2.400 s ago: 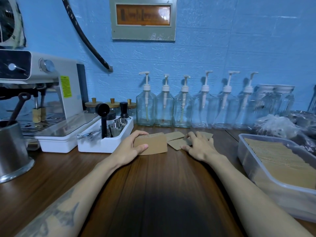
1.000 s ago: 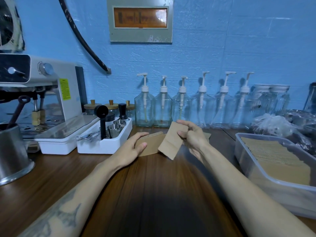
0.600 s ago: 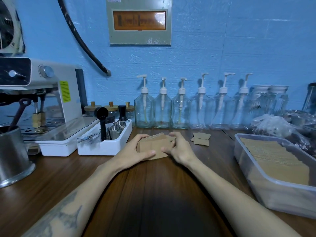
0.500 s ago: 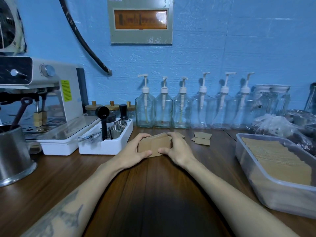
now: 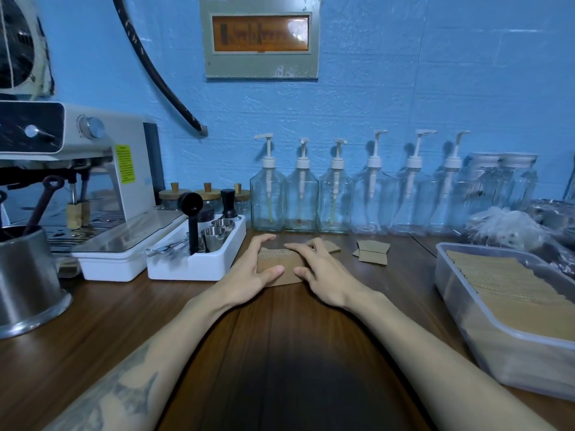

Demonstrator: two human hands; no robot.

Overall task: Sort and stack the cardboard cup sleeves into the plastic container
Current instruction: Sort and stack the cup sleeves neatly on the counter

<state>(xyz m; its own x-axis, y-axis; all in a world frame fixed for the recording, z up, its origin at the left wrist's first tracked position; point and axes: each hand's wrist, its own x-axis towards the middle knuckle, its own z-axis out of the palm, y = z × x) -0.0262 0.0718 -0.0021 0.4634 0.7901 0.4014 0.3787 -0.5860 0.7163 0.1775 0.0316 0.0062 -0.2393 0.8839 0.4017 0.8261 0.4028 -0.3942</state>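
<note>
Now both hands — left hand (image 5: pixel 249 273), right hand (image 5: pixel 323 275) — clasp a small stack of sleeves (image 5: pixel 280 264) on the counter (image 5: pixel 280 353), fingers curled round its edges. Lifted carelessly toward the container (image 5: pixel 460 309) — well to the right — the loose stack could fan apart.

I see a small stack of sleeves (image 5: pixel 281 263) lying flat on the wooden surface (image 5: pixel 295 337), brown cardboard with the ribbed edges showing on top. My left hand (image 5: pixel 249 275) holds its left side and my right hand (image 5: pixel 323 275) holds its right side, fingers curled over the top. A little to the right, apart from the stack, two loose sleeves (image 5: pixel 371 251) lie flat, one partly over the other. Far right stands the container (image 5: pixel 460 309), clear plastic, and inside it a layer of stacked sleeves (image 5: pixel 513 287) lies flat.
</note>
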